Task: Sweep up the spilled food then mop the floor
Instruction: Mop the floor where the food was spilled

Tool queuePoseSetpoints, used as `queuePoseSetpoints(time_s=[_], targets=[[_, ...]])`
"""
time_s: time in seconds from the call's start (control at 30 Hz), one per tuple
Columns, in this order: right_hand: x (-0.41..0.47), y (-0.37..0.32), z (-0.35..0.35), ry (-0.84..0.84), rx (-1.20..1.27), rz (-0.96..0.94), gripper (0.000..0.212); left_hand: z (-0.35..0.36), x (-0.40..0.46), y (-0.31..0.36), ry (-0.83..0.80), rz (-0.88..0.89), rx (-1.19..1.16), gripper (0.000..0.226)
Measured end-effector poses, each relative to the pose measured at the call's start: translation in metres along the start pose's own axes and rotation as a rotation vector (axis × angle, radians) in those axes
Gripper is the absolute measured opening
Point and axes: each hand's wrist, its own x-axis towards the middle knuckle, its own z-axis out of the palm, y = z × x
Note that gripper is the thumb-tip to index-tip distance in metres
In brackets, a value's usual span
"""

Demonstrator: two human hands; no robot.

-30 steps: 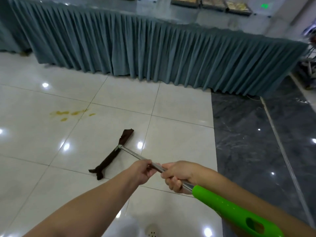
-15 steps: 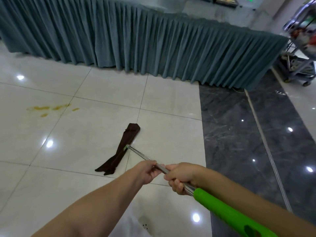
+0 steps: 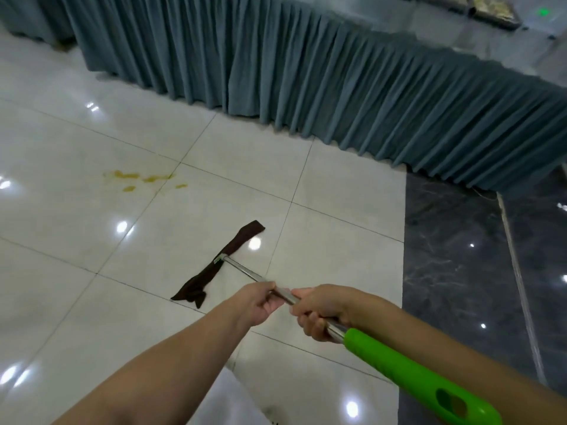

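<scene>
A flat mop with a dark brown cloth head lies on the white tiled floor. Its metal pole runs back to a green handle at the lower right. My left hand grips the pole further down. Just behind it, my right hand grips the pole where the green handle starts. Yellow stains mark the floor up and to the left of the mop head, about one tile away.
A long table with a pleated grey-blue skirt runs across the back. A dark marble floor strip lies to the right. Trays of food sit on the table top at the upper right.
The mop head has slid a little forward and right on the tile. The view has turned, so the stains sit nearer the middle. Both hands keep their grip.
</scene>
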Motion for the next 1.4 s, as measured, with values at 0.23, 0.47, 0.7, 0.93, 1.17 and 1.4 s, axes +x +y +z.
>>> queuePoseSetpoints(time_s=[0.23,0.47,0.7,0.93,1.17,1.4], targets=[[0.03,-0.098,0.048,0.013,-0.011,0.034,0.033,-0.03,0.012,0.103,0.009,0.027,-0.031,0.016],[0.062,-0.184,0.092,-0.018,0.057,0.061,0.027,-0.061,0.021,0.195,0.045,0.06,-0.073,0.015],[0.104,-0.236,0.122,-0.05,0.099,0.044,0.043,-0.081,0.035,0.254,0.123,0.144,-0.169,0.026],[0.126,-0.297,0.12,-0.041,0.034,0.045,0.049,-0.075,0.046,0.297,0.097,0.196,-0.261,0.019],[0.172,-0.371,0.126,-0.124,-0.064,0.057,0.026,-0.063,0.058,0.359,0.132,0.243,-0.202,0.034],[0.21,-0.445,0.116,-0.125,-0.066,0.003,0.032,-0.043,0.087,0.427,0.251,0.27,-0.282,0.041]])
